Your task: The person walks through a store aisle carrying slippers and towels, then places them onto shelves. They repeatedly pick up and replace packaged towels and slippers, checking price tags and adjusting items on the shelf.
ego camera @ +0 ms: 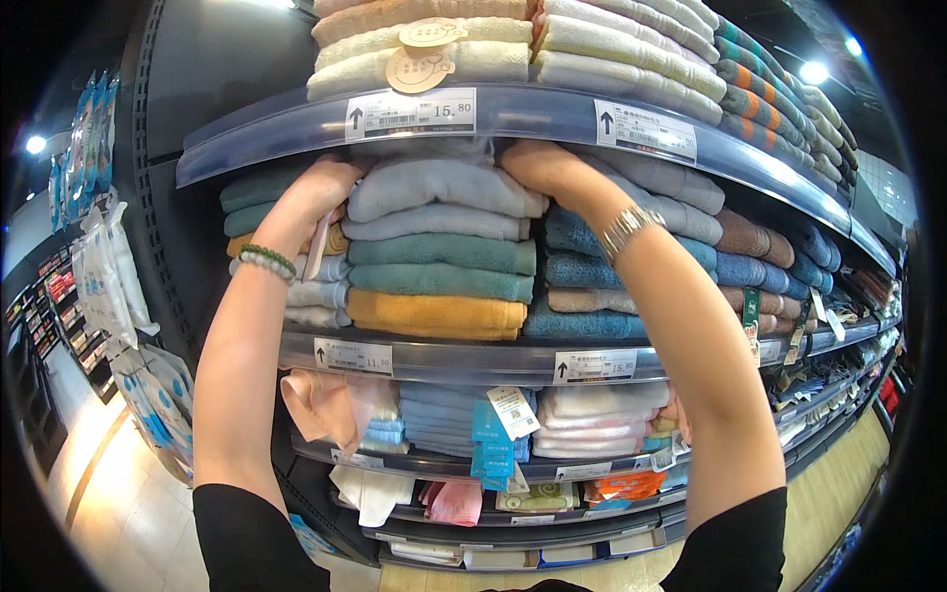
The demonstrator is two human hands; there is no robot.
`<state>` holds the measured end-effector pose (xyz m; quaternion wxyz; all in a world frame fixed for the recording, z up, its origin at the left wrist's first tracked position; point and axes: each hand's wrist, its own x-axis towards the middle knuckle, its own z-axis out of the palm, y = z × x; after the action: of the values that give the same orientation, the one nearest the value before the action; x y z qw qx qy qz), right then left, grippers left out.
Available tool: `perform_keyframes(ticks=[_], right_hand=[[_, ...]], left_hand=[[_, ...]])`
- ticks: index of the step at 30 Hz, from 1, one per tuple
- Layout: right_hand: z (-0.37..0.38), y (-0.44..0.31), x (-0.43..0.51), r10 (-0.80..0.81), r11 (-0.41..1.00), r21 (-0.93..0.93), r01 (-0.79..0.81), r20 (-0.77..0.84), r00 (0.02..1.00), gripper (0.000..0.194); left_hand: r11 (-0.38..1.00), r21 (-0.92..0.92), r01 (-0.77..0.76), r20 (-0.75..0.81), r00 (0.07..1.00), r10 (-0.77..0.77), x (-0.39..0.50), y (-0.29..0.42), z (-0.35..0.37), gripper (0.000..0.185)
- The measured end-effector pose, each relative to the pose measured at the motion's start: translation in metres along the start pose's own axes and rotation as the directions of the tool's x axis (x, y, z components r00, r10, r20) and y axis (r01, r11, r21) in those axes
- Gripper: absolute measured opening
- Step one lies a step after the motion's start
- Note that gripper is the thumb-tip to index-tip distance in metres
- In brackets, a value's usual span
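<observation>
Both my arms reach under the front edge of an upper shelf [533, 111], to either side of a stack of folded towels. The top grey-blue towel [433, 189] bulges upward between my hands; another grey-blue towel [436, 222], teal towels [444, 264] and a mustard-yellow towel [436, 314] lie below it. My left hand [333, 181] is at the stack's upper left, with a pale tag [319, 248] hanging beneath it. At the upper right, my right hand [529, 164] touches the top of the stack. Shadow and the shelf lip hide the fingers of both hands.
Stacks of blue towels [592, 270] and brown towels [755, 237] continue to the right. Cream towels [473, 63] fill the shelf above. Lower shelves hold more towels [436, 418], some with hanging tags [513, 413]. Packaged goods [111, 266] hang at the left.
</observation>
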<state>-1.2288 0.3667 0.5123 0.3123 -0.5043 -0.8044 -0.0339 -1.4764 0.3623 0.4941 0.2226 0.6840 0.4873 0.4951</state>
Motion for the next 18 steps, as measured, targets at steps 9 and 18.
perform_keyframes(ticks=[9, 18], right_hand=[[0.012, 0.015, 0.022, 0.016, 0.998, -0.062, -0.015, 0.007, 1.0, 0.046], [0.006, -0.013, -0.011, -0.187, 0.784, -0.62, -0.025, -0.275, 0.943, 0.046]], left_hand=[[0.972, -0.23, -0.05, 0.079, 0.994, 0.07, -0.015, -0.001, -0.007, 0.036], [0.63, 0.598, -0.495, -0.066, 0.753, 0.654, -0.026, -0.006, 0.001, 0.036]])
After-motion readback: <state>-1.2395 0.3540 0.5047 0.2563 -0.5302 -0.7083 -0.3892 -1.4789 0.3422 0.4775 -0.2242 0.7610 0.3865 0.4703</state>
